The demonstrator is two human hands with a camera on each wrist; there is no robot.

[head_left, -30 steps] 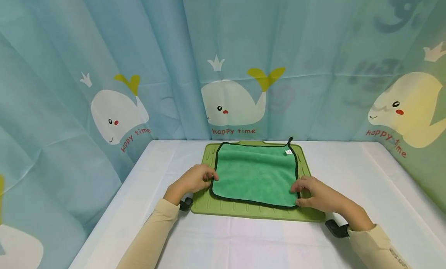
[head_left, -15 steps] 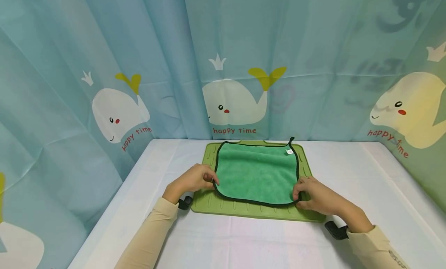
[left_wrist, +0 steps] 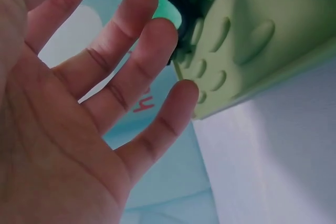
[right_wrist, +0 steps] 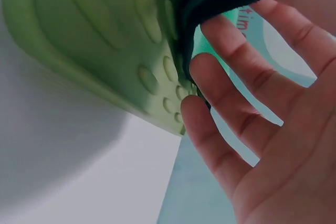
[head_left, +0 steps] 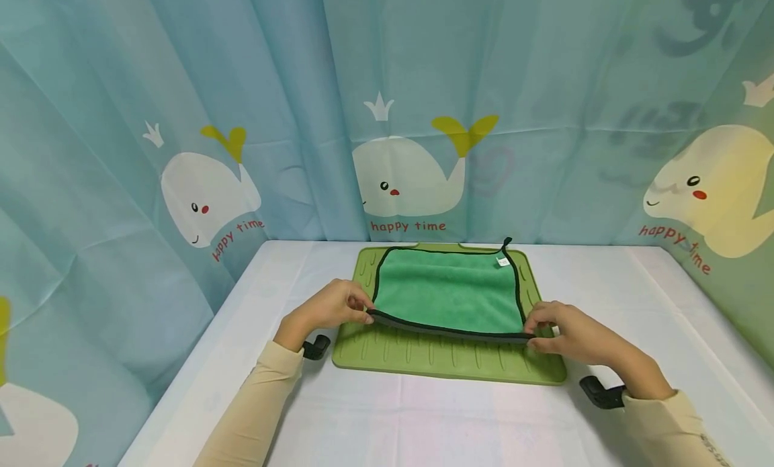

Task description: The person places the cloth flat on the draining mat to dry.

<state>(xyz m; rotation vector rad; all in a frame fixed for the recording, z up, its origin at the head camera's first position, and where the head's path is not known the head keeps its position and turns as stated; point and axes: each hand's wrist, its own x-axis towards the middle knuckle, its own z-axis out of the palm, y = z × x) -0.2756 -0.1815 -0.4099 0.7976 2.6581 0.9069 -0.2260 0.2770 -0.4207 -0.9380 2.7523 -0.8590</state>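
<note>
A green towel (head_left: 447, 292) with black edging lies over a light green ribbed mat (head_left: 423, 359). Its near edge is raised off the mat, and a dark grey underside shows below the edging. At the towel's near left corner my left hand (head_left: 332, 306) pinches the cloth between thumb and fingers. My right hand (head_left: 571, 332) pinches the near right corner the same way. In the left wrist view the other fingers (left_wrist: 142, 72) spread beside the mat; the pinch itself is cut off at the top. A black loop and a white tag (head_left: 502, 261) mark the far right corner.
The mat rests on a white-covered table (head_left: 399, 420), close to its back edge. Behind and at both sides hangs a blue curtain (head_left: 526, 185) printed with whales. Black straps with mounts (head_left: 601, 392) sit at both wrists.
Both hands have taken the towel's near corners and lifted that edge up off the mat. The near edge now sits farther back in view, with more of the mat uncovered.
</note>
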